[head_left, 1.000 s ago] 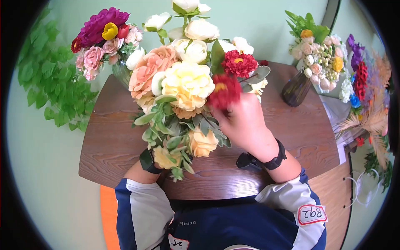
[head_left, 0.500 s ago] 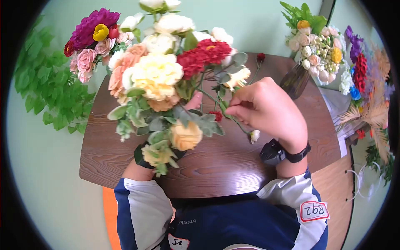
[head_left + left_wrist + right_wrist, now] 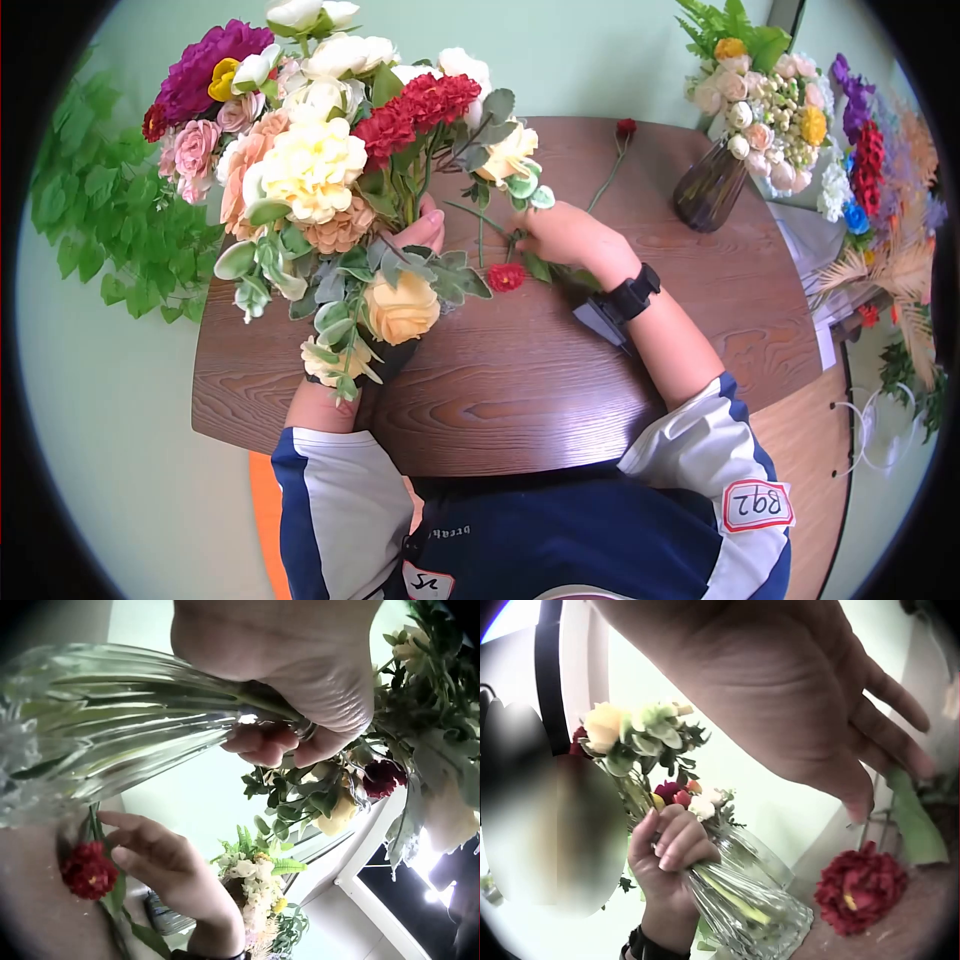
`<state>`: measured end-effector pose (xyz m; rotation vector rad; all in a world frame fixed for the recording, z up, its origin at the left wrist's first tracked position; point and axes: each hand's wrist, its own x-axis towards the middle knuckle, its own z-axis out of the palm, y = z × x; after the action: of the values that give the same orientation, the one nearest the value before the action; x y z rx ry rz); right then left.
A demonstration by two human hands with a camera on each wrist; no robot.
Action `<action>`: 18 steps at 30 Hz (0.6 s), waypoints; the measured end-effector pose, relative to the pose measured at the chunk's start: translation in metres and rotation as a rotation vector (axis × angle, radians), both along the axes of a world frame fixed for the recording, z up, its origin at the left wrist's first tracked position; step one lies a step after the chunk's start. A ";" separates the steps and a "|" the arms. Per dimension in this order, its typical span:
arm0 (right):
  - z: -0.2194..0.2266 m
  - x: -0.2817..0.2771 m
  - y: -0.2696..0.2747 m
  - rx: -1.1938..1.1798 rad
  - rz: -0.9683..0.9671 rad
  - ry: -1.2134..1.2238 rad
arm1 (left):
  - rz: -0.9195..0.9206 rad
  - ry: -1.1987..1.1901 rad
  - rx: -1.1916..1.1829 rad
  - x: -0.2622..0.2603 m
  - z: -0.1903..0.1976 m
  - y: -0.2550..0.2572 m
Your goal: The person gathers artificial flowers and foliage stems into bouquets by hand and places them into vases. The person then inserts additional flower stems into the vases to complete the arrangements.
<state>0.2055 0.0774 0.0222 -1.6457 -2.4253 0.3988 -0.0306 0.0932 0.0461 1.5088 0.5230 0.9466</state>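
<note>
My left hand (image 3: 676, 844) grips the neck of a clear ribbed glass vase (image 3: 761, 900), raised and tilted. Stems show through its glass in the left wrist view. From it spreads a bouquet of cream, peach and white flowers with two red blooms (image 3: 440, 100), mostly hiding this hand from the head camera. To the right, low over the table (image 3: 520, 370), is my right hand (image 3: 570, 238). Its fingers reach down, thumb and fingertips apart, to the green stem and leaf (image 3: 919, 825) beside a red flower (image 3: 505, 277) lying on the tabletop.
Another red flower (image 3: 625, 127) on a long stem lies toward the back of the table. A dark vase (image 3: 712, 190) with pale blooms stands at the back right. Behind the bouquet, at left, are purple and pink flowers (image 3: 195, 145). Leafy vines (image 3: 110, 200) hang on the left wall.
The left hand has carried the vase and bouquet leftward. My right hand has left the red bloom in the bouquet and come down to the stems on the table.
</note>
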 end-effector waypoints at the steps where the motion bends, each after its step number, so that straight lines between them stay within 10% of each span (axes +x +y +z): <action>1: -0.002 0.000 0.001 -0.001 0.001 0.000 | 0.001 0.000 -0.001 0.001 0.000 -0.001; 16: 0.010 0.022 0.010 0.085 -0.302 -0.039 | -0.281 -0.007 -0.013 -0.009 -0.005 0.023; 18: 0.014 0.025 0.014 -0.049 -0.406 0.343 | -0.321 -0.013 0.003 -0.009 -0.002 0.022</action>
<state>0.2302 0.0911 0.0357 -1.8547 -1.7996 0.6148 -0.0393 0.1148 0.0443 1.5329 0.2585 0.7056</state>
